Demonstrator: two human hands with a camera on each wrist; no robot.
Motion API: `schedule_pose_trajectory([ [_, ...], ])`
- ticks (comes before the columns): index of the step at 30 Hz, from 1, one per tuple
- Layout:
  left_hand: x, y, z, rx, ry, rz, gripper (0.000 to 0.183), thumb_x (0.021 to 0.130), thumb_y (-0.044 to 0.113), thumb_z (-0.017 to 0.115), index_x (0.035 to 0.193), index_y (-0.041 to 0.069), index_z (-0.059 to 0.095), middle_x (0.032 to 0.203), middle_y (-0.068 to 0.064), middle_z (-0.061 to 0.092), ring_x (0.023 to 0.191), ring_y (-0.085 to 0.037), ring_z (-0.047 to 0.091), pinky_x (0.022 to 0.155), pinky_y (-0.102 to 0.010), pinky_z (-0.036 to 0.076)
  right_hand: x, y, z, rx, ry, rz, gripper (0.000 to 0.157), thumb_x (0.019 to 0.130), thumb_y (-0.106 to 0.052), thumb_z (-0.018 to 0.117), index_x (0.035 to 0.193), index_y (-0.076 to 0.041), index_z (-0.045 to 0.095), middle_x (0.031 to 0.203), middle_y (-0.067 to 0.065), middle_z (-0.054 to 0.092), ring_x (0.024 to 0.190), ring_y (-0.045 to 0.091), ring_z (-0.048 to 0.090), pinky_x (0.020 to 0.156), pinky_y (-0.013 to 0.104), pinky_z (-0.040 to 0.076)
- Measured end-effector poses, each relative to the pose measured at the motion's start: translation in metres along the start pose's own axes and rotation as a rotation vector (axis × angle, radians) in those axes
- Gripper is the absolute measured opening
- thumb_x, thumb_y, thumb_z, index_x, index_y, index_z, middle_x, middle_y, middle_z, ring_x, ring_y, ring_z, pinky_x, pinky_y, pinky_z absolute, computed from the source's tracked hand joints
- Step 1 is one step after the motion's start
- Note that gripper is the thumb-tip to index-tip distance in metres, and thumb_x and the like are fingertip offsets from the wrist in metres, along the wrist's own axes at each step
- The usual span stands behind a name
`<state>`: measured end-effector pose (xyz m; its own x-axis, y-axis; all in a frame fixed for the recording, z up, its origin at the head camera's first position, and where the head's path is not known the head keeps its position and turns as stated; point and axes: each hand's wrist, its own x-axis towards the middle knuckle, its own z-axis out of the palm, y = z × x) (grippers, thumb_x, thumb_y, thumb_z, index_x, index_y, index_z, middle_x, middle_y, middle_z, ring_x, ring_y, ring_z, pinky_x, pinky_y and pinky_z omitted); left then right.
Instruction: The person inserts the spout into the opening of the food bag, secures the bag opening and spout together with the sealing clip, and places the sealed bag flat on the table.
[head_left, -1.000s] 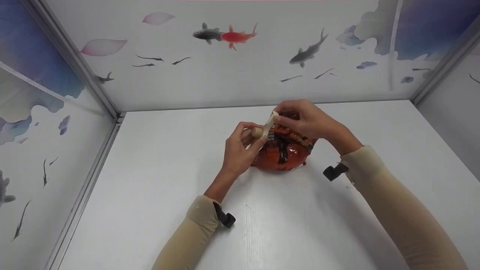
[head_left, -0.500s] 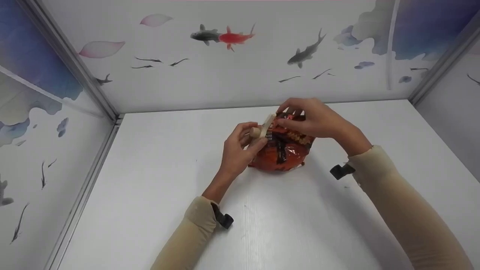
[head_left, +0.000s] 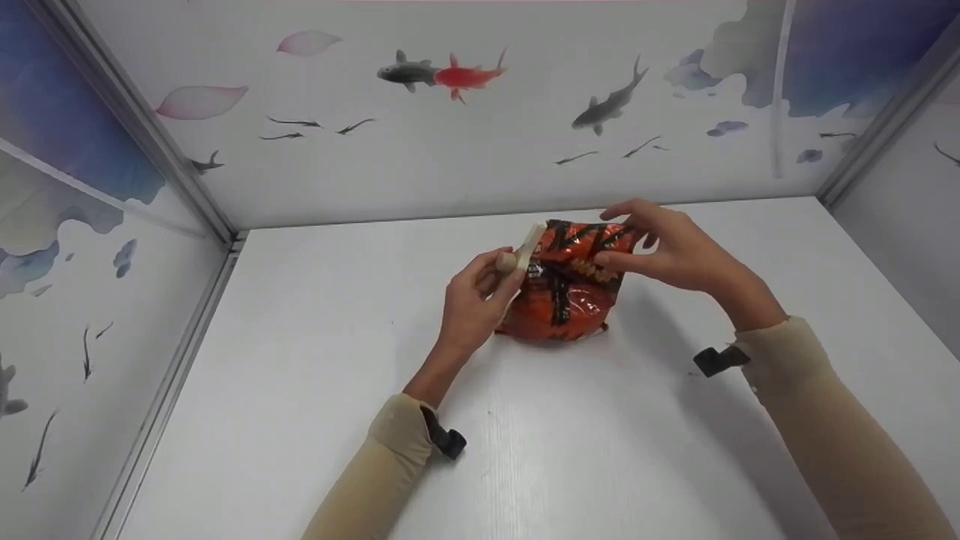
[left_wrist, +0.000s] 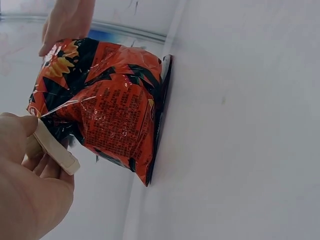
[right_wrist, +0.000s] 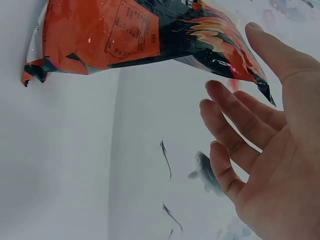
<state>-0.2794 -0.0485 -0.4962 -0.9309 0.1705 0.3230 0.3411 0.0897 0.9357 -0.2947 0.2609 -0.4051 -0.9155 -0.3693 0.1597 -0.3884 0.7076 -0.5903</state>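
An orange and black snack bag [head_left: 570, 300] stands upright on the white table. At its upper left corner sits a cream-coloured bag clip [head_left: 531, 244] with a round knob, and part of the bag's edge reaches it. My left hand [head_left: 471, 307] pinches this clip between thumb and fingers; the left wrist view shows the clip [left_wrist: 56, 150] against the bag's corner. My right hand [head_left: 679, 251] is spread around the bag's upper right corner, thumb in front and fingers behind. In the right wrist view the fingers [right_wrist: 237, 112] are loosely bent and grip nothing; whether the thumb touches is unclear.
The white table [head_left: 322, 375] has a back wall [head_left: 480, 157] printed with fish just behind the bag. A side panel [head_left: 90, 300] with a metal frame rises on the left. Black wrist cameras [head_left: 720, 361] are strapped to both sleeves.
My right hand has let go near the clip and moved right along the bag's top to its right corner, fingers spreading. The left hand keeps the clip almost in place.
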Motion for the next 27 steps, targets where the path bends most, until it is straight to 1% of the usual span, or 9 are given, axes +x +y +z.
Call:
schedule_pose_trajectory([
  [2,0.0,0.0,0.0,-0.003,0.004,0.006,0.043,0.104,0.035,0.075,0.141,0.015,0.068,0.141,-0.003,0.072,0.13,-0.016,0.072,0.112,-0.033,0.057,-0.005,0.006,0.004,0.012,0.006,0.013,0.065,0.094,-0.045,0.085,0.149,-0.022,0.059,0.127,0.002,0.074,0.107,0.022,0.068,0.097,0.053,0.056],
  [3,0.0,-0.001,0.0,-0.002,0.004,0.01,0.042,0.104,0.035,0.075,0.14,0.015,0.068,0.14,-0.003,0.072,0.13,-0.016,0.072,0.114,-0.033,0.056,-0.008,0.008,0.006,0.016,0.008,0.018,0.064,0.094,-0.045,0.085,0.148,-0.02,0.059,0.123,0.002,0.075,0.106,0.021,0.068,0.096,0.053,0.056],
  [5,-0.001,-0.001,0.0,0.007,0.001,0.019,0.04,0.105,0.034,0.074,0.139,0.015,0.068,0.138,-0.002,0.072,0.129,-0.015,0.072,0.116,-0.033,0.054,-0.013,0.013,0.011,0.026,0.01,0.026,0.062,0.094,-0.044,0.086,0.144,-0.018,0.06,0.114,0.002,0.076,0.103,0.02,0.068,0.094,0.05,0.057],
  [7,-0.001,-0.001,0.0,0.025,-0.004,0.029,0.04,0.106,0.034,0.072,0.14,0.014,0.066,0.137,-0.002,0.072,0.128,-0.014,0.072,0.118,-0.034,0.053,-0.017,0.018,0.018,0.034,0.007,0.027,0.059,0.095,-0.044,0.085,0.141,-0.017,0.06,0.11,0.001,0.076,0.101,0.019,0.068,0.092,0.046,0.057],
  [11,-0.002,0.0,0.001,0.06,-0.005,0.055,0.04,0.107,0.034,0.07,0.141,0.013,0.065,0.137,-0.003,0.073,0.128,-0.013,0.072,0.118,-0.034,0.052,-0.024,0.024,0.029,0.048,-0.007,0.033,0.061,0.096,-0.046,0.083,0.144,-0.017,0.06,0.113,-0.001,0.074,0.101,0.017,0.067,0.087,0.035,0.056],
  [14,-0.002,0.0,0.001,0.071,0.003,0.074,0.039,0.107,0.032,0.07,0.141,0.012,0.066,0.135,-0.004,0.073,0.127,-0.014,0.072,0.118,-0.035,0.053,-0.027,0.026,0.036,0.061,-0.01,0.03,0.059,0.097,-0.045,0.083,0.144,-0.016,0.062,0.115,0.0,0.075,0.101,0.018,0.066,0.084,0.03,0.055],
  [18,-0.001,0.0,0.001,0.067,0.008,0.081,0.037,0.107,0.031,0.07,0.14,0.013,0.068,0.132,-0.004,0.074,0.123,-0.014,0.074,0.117,-0.035,0.054,-0.03,0.027,0.042,0.069,-0.008,0.025,0.046,0.098,-0.041,0.083,0.134,-0.015,0.07,0.112,0.0,0.077,0.099,0.018,0.066,0.084,0.03,0.055],
  [21,-0.001,-0.001,0.001,0.062,0.009,0.076,0.037,0.107,0.03,0.071,0.139,0.013,0.068,0.131,-0.004,0.074,0.121,-0.014,0.074,0.117,-0.034,0.054,-0.031,0.028,0.045,0.068,-0.01,0.028,0.04,0.098,-0.038,0.082,0.129,-0.014,0.074,0.111,0.0,0.079,0.098,0.018,0.067,0.084,0.031,0.056],
  [27,-0.001,-0.004,0.002,0.059,0.005,0.087,0.037,0.107,0.031,0.071,0.139,0.013,0.066,0.131,-0.004,0.074,0.123,-0.014,0.074,0.117,-0.035,0.054,-0.032,0.031,0.051,0.058,-0.02,0.048,0.035,0.1,-0.032,0.081,0.129,-0.013,0.075,0.113,0.002,0.08,0.098,0.019,0.068,0.084,0.035,0.057],
])
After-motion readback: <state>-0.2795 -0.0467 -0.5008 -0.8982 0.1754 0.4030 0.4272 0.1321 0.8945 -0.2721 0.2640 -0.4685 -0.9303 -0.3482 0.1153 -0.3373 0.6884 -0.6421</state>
